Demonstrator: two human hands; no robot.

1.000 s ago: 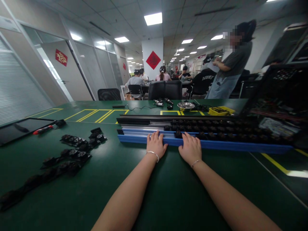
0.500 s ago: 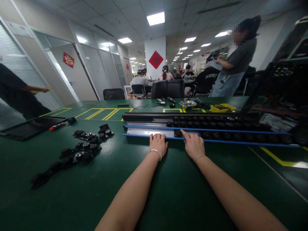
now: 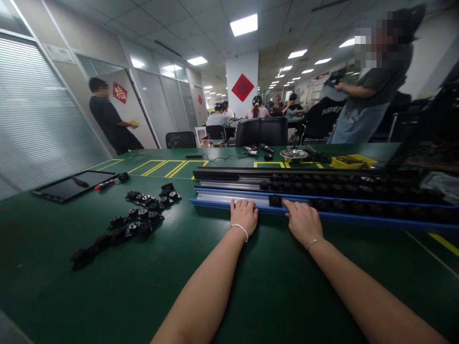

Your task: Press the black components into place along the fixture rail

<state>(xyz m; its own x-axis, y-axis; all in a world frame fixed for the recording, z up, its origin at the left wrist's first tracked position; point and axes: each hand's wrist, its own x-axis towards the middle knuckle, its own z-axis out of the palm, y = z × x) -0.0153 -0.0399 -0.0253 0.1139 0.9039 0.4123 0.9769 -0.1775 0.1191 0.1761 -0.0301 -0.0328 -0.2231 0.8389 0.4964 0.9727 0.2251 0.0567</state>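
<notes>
Head view showed both my hands at a long blue rail (image 3: 211, 204) lying crosswise before me on the green surface (image 3: 143, 296). My left grip (image 3: 244, 214) rested on the rail's near wall, fingers side by side and bent over the edge; I cannot tell whether the thumb pinched from below. My right grip (image 3: 304, 220) lay further along the same wall, its index finger stretched toward a black block (image 3: 275, 200), the others curled. That block sat inside the channel, between my two hands; the fingertip was just beside it, but whether it touched I cannot tell. Left of the block, the channel's pale floor lay bare; to the right, a row of dark blocks (image 3: 362, 207) filled it.

Behind the rail, and close to it, ran dark rails (image 3: 218, 175). Well to the left, loose black parts (image 3: 139, 217) lay in a straggling group, with a screwdriver (image 3: 104, 185) and a flat black panel (image 3: 77, 185) beyond. Toward the far edge stood a metal bowl (image 3: 294, 154), and right of it a yellow tray (image 3: 353, 161). One person (image 3: 111, 122) stood far left, another (image 3: 369, 93) on the right.
</notes>
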